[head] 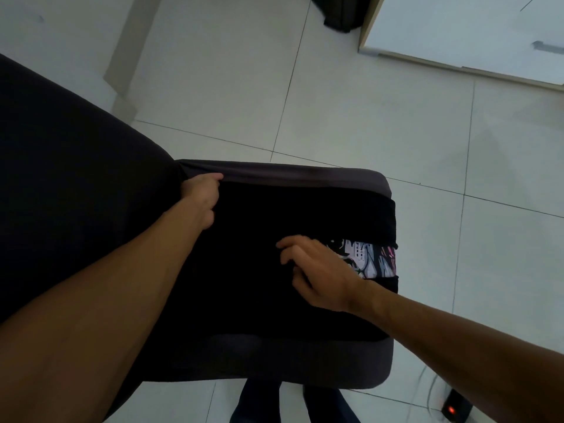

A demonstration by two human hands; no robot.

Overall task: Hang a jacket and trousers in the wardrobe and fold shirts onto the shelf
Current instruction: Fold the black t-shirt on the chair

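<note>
A black shirt [250, 264] with a white and pink print [366, 257] lies spread on the seat of a dark chair [305, 361]. My left hand [201, 196] pinches the shirt's far left edge near the chair back. My right hand [320, 270] rests on the cloth in the middle, fingers curled and partly covering the print. Whether those fingers grip a fold is hard to tell.
The chair's dark backrest [61, 178] fills the left. A white wardrobe door [457, 29] stands at the top right, with dark cloth [338, 10] hanging beside it. Pale floor tiles [366, 117] surround the chair. A black device with a red light [454, 409] sits bottom right.
</note>
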